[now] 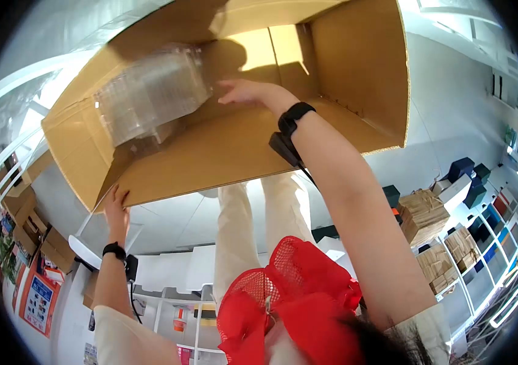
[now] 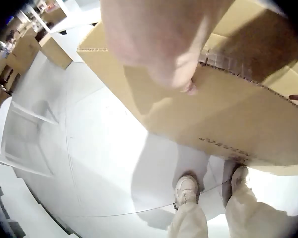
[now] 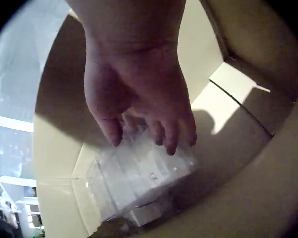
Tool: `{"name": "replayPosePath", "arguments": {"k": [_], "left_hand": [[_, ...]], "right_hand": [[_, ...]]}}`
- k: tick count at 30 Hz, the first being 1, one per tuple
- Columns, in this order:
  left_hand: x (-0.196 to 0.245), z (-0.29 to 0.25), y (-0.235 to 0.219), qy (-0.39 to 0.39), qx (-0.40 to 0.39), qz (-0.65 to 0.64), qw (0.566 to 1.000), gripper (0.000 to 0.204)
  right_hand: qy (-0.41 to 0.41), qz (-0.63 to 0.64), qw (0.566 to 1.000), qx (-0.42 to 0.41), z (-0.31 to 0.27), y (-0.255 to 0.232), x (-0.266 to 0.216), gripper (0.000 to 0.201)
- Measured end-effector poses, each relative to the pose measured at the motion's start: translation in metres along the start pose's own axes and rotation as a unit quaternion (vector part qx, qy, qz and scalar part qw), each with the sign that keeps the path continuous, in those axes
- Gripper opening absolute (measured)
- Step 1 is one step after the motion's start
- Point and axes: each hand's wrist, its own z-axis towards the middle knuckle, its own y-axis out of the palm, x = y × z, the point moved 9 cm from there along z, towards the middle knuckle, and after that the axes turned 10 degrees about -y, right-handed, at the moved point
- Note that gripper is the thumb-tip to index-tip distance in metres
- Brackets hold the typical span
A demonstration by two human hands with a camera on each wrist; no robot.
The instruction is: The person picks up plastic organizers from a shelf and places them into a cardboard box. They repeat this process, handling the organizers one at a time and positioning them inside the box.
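A large open cardboard box [image 1: 210,167] is in front of the person, with a bundle of clear plastic containers [image 1: 155,94] lying in its left part. My left hand [image 1: 116,213] grips the box's near rim at the left corner; the left wrist view shows this hand [image 2: 156,44] over the cardboard side [image 2: 203,111]. Inside the box, my right hand [image 1: 250,93] is held just right of the containers. In the right wrist view the hand [image 3: 139,94] has its fingers spread loosely above the clear plastic [image 3: 139,173]; whether they touch is unclear.
White floor [image 2: 104,158] lies beneath the box, with the person's shoes [image 2: 187,188] below its near side. A white chair [image 2: 25,134] stands at the left. Stacked brown packages [image 1: 423,216] and white shelving [image 1: 484,274] are at the right.
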Motion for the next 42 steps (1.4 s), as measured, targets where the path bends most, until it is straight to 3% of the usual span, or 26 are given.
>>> {"name": "replayPosePath", "arguments": {"k": [2, 6, 7, 9, 11, 13, 15, 16, 18, 20, 21, 23, 26, 27, 28, 29, 30, 31, 32, 34, 36, 37, 39, 40, 41, 42], "left_hand": [[0.001, 0.002, 0.0, 0.036, 0.008, -0.022, 0.999, 0.038], [0.006, 0.0, -0.002, 0.028, -0.016, -0.026, 0.999, 0.036], [0.006, -0.001, 0.001, 0.024, -0.037, -0.012, 0.999, 0.036], [0.006, -0.003, 0.004, 0.019, -0.077, 0.014, 0.997, 0.036], [0.017, -0.006, -0.007, 0.048, -0.095, -0.085, 0.991, 0.037], [0.031, -0.018, -0.033, 0.09, -0.08, -0.159, 0.98, 0.038], [0.039, -0.038, -0.079, 0.139, -0.033, -0.204, 0.969, 0.038], [0.031, -0.047, -0.098, 0.134, -0.03, -0.223, 0.965, 0.038], [0.012, -0.08, -0.129, 0.127, -0.028, -0.258, 0.957, 0.038], [-0.027, -0.111, -0.139, 0.131, 0.0, -0.271, 0.954, 0.037], [-0.05, -0.124, -0.132, 0.134, 0.01, -0.269, 0.954, 0.037], [-0.105, -0.155, -0.101, 0.093, -0.008, -0.217, 0.972, 0.038], [-0.168, -0.206, -0.057, -0.004, -0.089, -0.125, 0.988, 0.042], [-0.173, -0.219, -0.056, 0.005, -0.109, -0.141, 0.984, 0.041], [-0.184, -0.229, -0.046, -0.042, -0.155, -0.143, 0.977, 0.042], [-0.198, -0.233, -0.019, -0.027, -0.162, -0.166, 0.972, 0.041], [-0.199, -0.226, -0.014, -0.01, -0.17, -0.189, 0.967, 0.041], [-0.2, -0.216, -0.008, 0.001, -0.179, -0.192, 0.965, 0.041], [-0.185, -0.213, -0.024, 0.011, -0.189, -0.194, 0.963, 0.042], [-0.149, -0.195, -0.064, 0.036, -0.17, -0.193, 0.966, 0.041], [-0.112, -0.154, -0.112, 0.051, -0.116, -0.184, 0.975, 0.04], [-0.08, -0.136, -0.144, 0.117, -0.062, -0.21, 0.969, 0.038], [0.002, -0.111, -0.211, 0.201, 0.012, -0.228, 0.952, 0.03], [0.049, -0.1, -0.234, 0.195, -0.003, -0.103, 0.975, 0.027], [0.097, -0.113, -0.276, 0.277, 0.049, -0.205, 0.938, 0.026], [0.139, -0.128, -0.316, 0.354, 0.098, -0.302, 0.88, 0.025]], "right_hand": [[-0.052, 0.064, 0.991, -0.108, 0.006, 0.037, -0.023, 0.06], [-0.078, -0.046, 0.985, -0.146, -0.015, 0.084, -0.071, 0.051], [-0.11, -0.095, 0.979, -0.139, -0.018, 0.094, -0.08, 0.049], [-0.093, -0.229, 0.961, -0.125, -0.044, 0.102, -0.085, 0.047], [-0.065, -0.251, 0.959, -0.116, -0.089, 0.104, -0.103, 0.046], [-0.062, -0.265, 0.961, -0.047, -0.116, 0.078, -0.067, 0.047], [-0.024, -0.393, 0.91, 0.13, -0.184, 0.039, -0.078, 0.05], [-0.041, -0.461, 0.86, 0.217, -0.224, 0.026, -0.089, 0.05], [0.028, -0.519, 0.807, 0.28, -0.295, 0.01, -0.085, 0.052], [0.115, -0.504, 0.786, 0.34, -0.371, 0.009, -0.069, 0.049], [0.051, -0.491, 0.791, 0.362, -0.404, -0.002, -0.029, 0.047], [0.167, -0.412, 0.807, 0.389, -0.473, 0.011, 0.027, 0.048], [0.224, -0.371, 0.808, 0.399, -0.547, 0.08, 0.067, 0.042], [0.174, -0.617, 0.757, 0.128, -0.525, 0.122, 0.072, 0.035], [0.259, -0.331, 0.849, 0.322, -0.564, 0.125, 0.101, 0.034], [0.198, -0.445, 0.837, 0.25, -0.559, 0.142, 0.069, 0.037], [0.266, -0.253, 0.855, 0.365, -0.587, 0.169, 0.102, 0.039], [0.3, -0.243, 0.86, 0.334, -0.59, 0.18, 0.134, 0.04], [0.299, -0.217, 0.872, 0.321, -0.592, 0.197, 0.12, 0.036], [0.197, -0.346, 0.88, 0.258, -0.576, 0.189, 0.225, 0.045], [0.219, -0.321, 0.883, 0.262, -0.581, 0.195, 0.199, 0.045], [0.23, -0.308, 0.885, 0.262, -0.58, 0.198, 0.184, 0.045], [0.212, -0.148, 0.883, 0.392, -0.586, 0.189, 0.19, 0.044], [0.2, -0.065, 0.868, 0.45, -0.592, 0.183, 0.197, 0.044], [0.186, 0.018, 0.844, 0.503, -0.598, 0.178, 0.206, 0.044], [0.184, 0.01, 0.841, 0.508, -0.6, 0.173, 0.208, 0.042]]}}
